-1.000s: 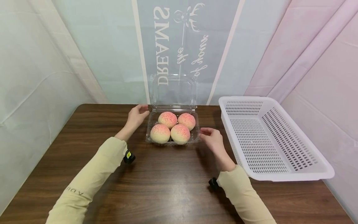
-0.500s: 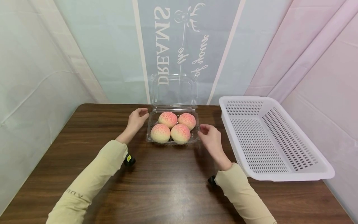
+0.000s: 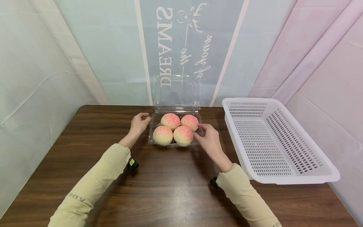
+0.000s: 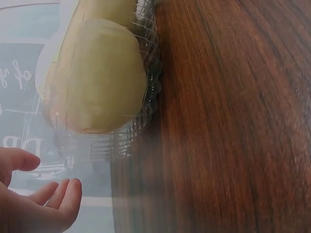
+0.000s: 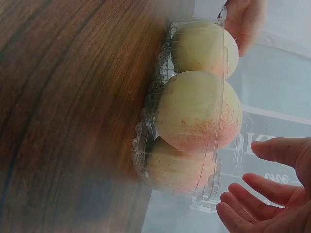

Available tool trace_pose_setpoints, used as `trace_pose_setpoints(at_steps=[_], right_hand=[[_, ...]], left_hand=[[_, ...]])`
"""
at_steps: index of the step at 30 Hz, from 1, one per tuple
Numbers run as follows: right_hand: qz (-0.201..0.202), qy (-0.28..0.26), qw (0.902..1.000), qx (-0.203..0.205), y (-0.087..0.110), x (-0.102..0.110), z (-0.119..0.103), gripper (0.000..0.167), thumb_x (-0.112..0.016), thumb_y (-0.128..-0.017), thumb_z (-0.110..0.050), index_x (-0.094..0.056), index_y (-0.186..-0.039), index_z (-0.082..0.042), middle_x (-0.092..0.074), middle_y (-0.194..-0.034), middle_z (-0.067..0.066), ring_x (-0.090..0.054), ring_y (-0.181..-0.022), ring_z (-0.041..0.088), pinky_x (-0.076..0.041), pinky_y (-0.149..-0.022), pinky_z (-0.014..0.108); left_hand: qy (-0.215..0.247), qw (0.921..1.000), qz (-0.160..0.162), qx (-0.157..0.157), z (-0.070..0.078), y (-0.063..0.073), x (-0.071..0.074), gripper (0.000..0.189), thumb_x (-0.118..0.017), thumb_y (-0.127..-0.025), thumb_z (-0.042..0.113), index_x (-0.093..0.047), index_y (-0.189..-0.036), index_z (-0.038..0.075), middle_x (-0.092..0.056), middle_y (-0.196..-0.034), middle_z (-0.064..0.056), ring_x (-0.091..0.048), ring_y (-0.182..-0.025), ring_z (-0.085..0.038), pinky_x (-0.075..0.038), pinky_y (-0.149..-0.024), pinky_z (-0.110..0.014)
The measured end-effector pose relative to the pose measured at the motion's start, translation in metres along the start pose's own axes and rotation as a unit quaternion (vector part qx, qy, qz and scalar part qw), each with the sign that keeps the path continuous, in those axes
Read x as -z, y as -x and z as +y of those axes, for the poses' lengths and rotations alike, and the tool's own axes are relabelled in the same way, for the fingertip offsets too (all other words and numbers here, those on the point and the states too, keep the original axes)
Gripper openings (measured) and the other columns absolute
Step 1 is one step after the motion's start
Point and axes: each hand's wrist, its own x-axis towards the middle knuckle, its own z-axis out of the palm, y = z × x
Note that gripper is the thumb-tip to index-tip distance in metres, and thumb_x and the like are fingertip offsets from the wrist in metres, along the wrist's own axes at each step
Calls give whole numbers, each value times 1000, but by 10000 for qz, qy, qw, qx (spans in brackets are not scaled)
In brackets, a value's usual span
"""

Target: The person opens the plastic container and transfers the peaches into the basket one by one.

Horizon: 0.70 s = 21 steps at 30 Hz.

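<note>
R hand (image 3: 210, 139) is at the R side of the clear box (image 3: 154, 121), thumb & fingers apart, gripping nothing — can't tell if tips touch the nearest peach-like balls (image 3: 182, 135). L hand (image 3: 138, 125), fingers loosely bent & holding nothing, is just beside the L wall; contact unclear. Prob. best to cup one ball by its sides w/ light, even pressure, w/ L hand steadying the thin box. Four balls sit 2 x 2 in the base, lid (image 3: 176, 91) up at back. White slotted basket (image 3: 292, 179) stands to the R on the table (image 3: 170, 195).
</note>
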Motion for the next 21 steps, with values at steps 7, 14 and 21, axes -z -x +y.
trace_pose_setpoints(at_steps=[7,14,21], right_hand=[[-112,40,9995,283,-1,-3,-3,33,-71,-77,-11,-64,-106,3,-61,-104,17,-57,-93,30,-45,-79,41],[-239,144,9983,516,-3,-5,-7,34,-70,-78,-12,-63,-107,5,-61,-104,18,-56,-99,31,-44,-83,41],[-436,220,9975,511,-5,-7,-10,36,-69,-78,-13,-61,-110,3,-59,-110,19,-54,-104,32,-42,-87,42]], left_hand=[[74,9999,55,133,-3,-1,-4,38,-47,-94,15,-48,-126,-5,-54,-117,-22,-54,-103,-31,-44,-84,-37],[104,9996,103,248,-4,1,-8,37,-46,-94,16,-50,-124,-4,-56,-112,-22,-58,-99,-32,-46,-82,-36],[3,9997,70,255,-6,2,-12,38,-45,-94,19,-51,-124,-4,-56,-111,-21,-56,-97,-30,-46,-80,-36]])
